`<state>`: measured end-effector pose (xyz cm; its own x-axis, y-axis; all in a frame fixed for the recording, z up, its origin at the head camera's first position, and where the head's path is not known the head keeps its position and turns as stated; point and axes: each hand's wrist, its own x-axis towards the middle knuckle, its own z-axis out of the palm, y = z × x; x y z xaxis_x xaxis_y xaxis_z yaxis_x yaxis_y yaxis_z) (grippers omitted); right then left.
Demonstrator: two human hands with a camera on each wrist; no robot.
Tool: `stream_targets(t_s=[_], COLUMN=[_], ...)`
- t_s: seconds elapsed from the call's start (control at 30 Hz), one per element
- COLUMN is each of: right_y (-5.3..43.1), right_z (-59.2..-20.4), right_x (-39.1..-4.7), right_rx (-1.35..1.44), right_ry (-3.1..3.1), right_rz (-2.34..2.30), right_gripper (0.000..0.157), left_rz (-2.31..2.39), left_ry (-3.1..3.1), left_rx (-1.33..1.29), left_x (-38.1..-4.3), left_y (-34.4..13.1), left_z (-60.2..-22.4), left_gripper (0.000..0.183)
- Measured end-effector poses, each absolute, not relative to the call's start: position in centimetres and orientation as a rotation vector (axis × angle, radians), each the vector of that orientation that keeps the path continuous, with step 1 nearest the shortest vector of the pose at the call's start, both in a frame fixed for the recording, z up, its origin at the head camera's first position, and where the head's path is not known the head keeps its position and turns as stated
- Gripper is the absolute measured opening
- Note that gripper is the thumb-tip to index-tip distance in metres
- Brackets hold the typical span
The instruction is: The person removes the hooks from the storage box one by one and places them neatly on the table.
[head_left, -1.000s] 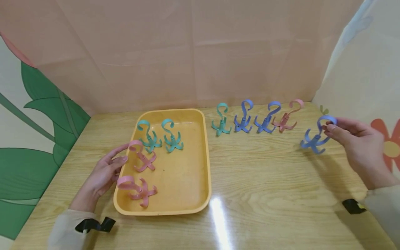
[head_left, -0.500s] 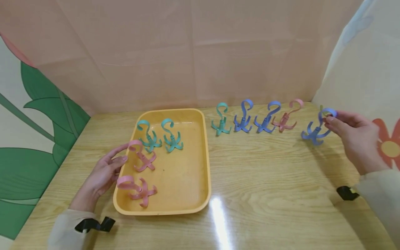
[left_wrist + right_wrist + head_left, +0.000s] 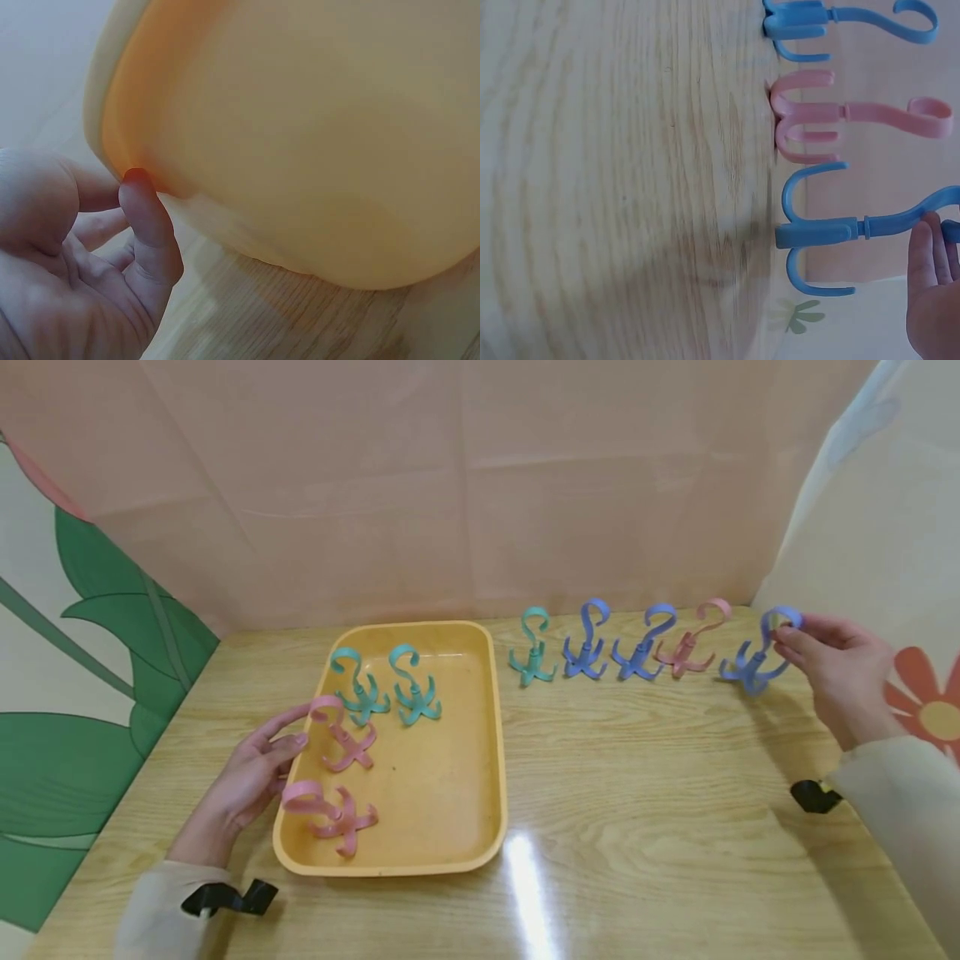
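My right hand [image 3: 843, 672] pinches a blue four-pronged hook hanger [image 3: 753, 664] by its curved top, prongs down, at the right end of a row. In the right wrist view that blue hanger [image 3: 821, 231] is beside a pink hanger [image 3: 810, 114]. The row in the head view also has a pink hanger [image 3: 685, 653], two blue hangers, one of them the nearer blue hanger [image 3: 640, 653], and a green hanger [image 3: 534, 664]. My left hand [image 3: 251, 768] holds the left rim of the yellow tray [image 3: 501, 777], its thumb and a finger at the edge in the left wrist view.
Inside the tray are two green hangers, one of them the right-hand green hanger [image 3: 417, 700], and two pink hangers, such as the front pink hanger [image 3: 347, 822]. The wooden table [image 3: 637, 827] ends at a pink backdrop [image 3: 600, 527] behind the row.
My right hand has carried the blue hanger away from me and slightly left, closer to the row's pink hanger. The left hand and the tray have stayed put.
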<state>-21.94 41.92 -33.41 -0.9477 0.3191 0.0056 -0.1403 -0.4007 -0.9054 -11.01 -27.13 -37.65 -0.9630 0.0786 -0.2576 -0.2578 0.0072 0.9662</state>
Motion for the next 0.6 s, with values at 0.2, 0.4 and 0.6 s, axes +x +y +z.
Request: stream_targets(t_s=[0.2, 0.4, 0.6], right_y=[41.9, 41.9, 42.0], right_z=[-33.4, -33.5, -33.8], right_x=[-23.0, -23.6, -24.0], right_rx=[-0.286, -0.308, -0.328], right_ry=[-1.557, -1.553, -1.537], right_rz=[2.365, 2.341, 2.345], right_gripper=[0.028, 0.027, 0.027], left_rz=[2.048, 2.056, 2.073], left_ry=[2.047, 2.048, 2.036], left_rx=[-0.197, -0.175, -0.162], left_x=[-11.0, -11.0, -11.1], left_y=[-27.1, -27.1, -27.1], left_z=[-37.7, -37.7, -37.8], left_gripper=[0.052, 0.052, 0.051])
